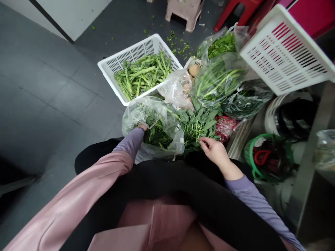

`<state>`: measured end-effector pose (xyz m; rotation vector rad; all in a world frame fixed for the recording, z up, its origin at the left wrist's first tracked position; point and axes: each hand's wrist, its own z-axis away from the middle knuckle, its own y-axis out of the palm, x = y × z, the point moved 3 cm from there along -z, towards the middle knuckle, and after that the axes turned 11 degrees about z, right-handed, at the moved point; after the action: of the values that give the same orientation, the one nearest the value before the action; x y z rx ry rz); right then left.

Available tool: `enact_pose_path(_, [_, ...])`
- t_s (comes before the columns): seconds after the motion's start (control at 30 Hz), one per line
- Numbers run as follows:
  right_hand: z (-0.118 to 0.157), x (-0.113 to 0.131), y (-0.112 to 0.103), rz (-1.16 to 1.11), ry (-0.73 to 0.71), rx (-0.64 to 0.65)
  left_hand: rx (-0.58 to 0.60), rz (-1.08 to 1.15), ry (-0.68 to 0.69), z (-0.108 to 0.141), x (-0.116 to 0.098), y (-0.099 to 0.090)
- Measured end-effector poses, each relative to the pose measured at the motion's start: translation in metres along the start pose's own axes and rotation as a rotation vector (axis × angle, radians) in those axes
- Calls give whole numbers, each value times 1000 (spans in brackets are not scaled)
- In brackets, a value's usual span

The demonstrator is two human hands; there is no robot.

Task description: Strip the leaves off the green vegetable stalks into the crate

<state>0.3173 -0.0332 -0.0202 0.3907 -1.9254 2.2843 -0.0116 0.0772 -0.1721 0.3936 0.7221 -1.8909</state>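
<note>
My left hand (142, 127) reaches into a clear plastic bag (171, 127) of dark leafy greens (157, 137). Its fingers are hidden by plastic and leaves, so what they do inside does not show. At the right edge of a loose heap of leafy greens (200, 123) is my right hand (213, 149). Its thumb and forefinger are drawn together in a pinch against the stems. Whatever lies between those fingertips is too small to make out. Just beyond the bag stands a white slotted basket (111, 66) holding thick green stalks (143, 73).
Behind the heap sit bagged long green vegetables (220, 78), bagged leaves (222, 45) and a bag of roundish brown items (180, 89). A tilted white basket (285, 52), a green basket (252, 153) and a red mesh bag (225, 127) are rightward. Scraps litter the floor near a stool (184, 10).
</note>
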Motion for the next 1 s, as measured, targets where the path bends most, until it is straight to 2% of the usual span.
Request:
enact_pose_path(0.1, [-6,0,8,4,33,117,42,105,-155,33,6,26])
enact_pose_path(0.17, [-10,9,18,-80,57,256,102,172,-229,74,14,47])
enact_pose_path(0.23, [-10,24,31,-251,122,428,227,250,-239,121,18,66])
enact_pose_path(0.3, [-8,41,44,-498,255,554,372,262,-107,162,15,76])
enact_pose_path(0.37, [-9,56,49,-816,387,548,374,82,144,190,5,77])
enact_pose_path(0.4, [-12,62,48,-982,427,487,319,-64,276,199,-1,76])
enact_pose_path(0.47, [-20,69,40,-1267,445,259,194,-329,470,211,-13,76])
enact_pose_path(0.53, [-29,72,26,-1422,434,-37,114,-465,572,215,-23,79])
enact_pose_path(0.6, [-34,75,13,-1481,415,-252,58,-476,617,213,-32,84])
enact_pose_path(0.7, [-40,80,1,-1558,409,-348,-11,-341,621,205,-45,91])
enact_pose_path(0.77, [-42,81,-4,-1627,477,-411,-1,-157,625,199,-52,98])
enact_pose_path(0.9, [-45,81,-13,-1755,708,-584,172,294,568,198,-59,114])
enact_pose_path(1.0, [-52,80,-21,-1790,796,-679,251,549,503,208,-61,122])
